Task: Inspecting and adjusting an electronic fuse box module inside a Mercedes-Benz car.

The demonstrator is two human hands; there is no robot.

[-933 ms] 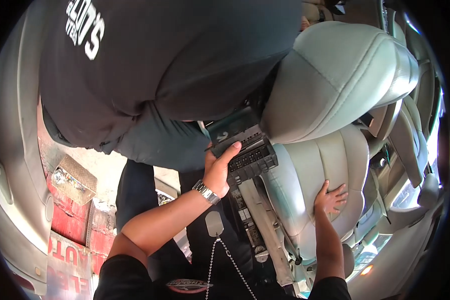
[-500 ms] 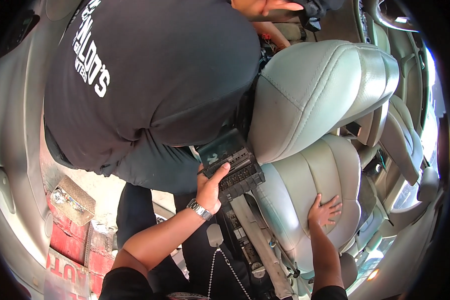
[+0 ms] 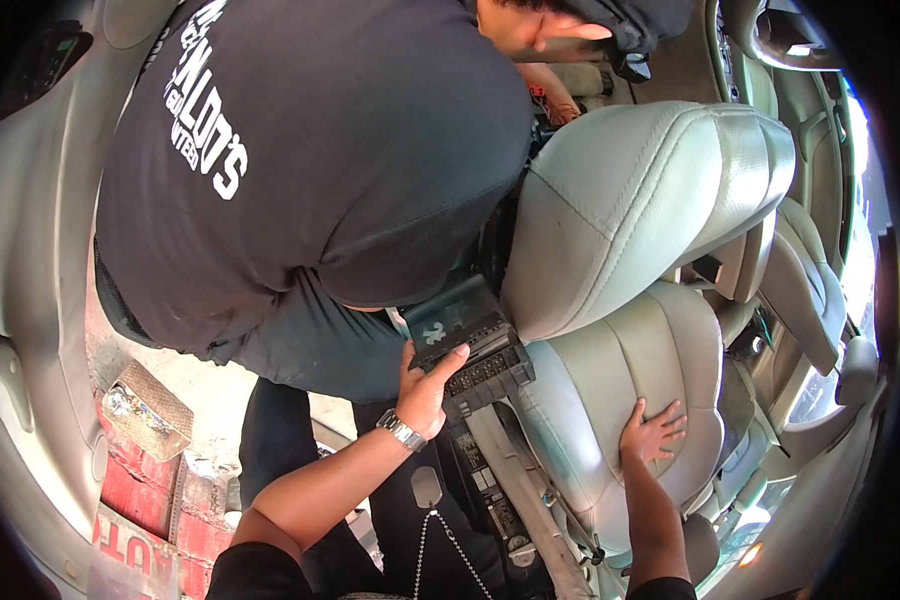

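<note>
My left hand (image 3: 423, 392), with a metal watch at the wrist, grips a black plastic module (image 3: 470, 345) with rows of connector sockets along its near side. The thumb lies over its edge, and the fingers underneath are mostly hidden. My right hand (image 3: 654, 434) rests palm down on a pale grey leather seat section (image 3: 595, 395), fingers spread, holding nothing. Just beyond the module, a co-worker in a dark shirt (image 3: 340, 150) bends forward into the car. The co-worker's hand (image 3: 562, 108) is down past the seat, near red and dark parts.
A second grey padded seat section (image 3: 640, 190) rises ahead. At the left stands the open door panel (image 3: 45, 270). A woven box (image 3: 150, 405) holding small items sits on the ground by the doorway. A tag on a ball chain (image 3: 427, 487) hangs before me, near the door sill (image 3: 515, 470).
The co-worker's head and torso have shifted slightly right and down in the picture. The whole scene sits a little lower. My left hand keeps hold of the module; my right stays on the seat.
</note>
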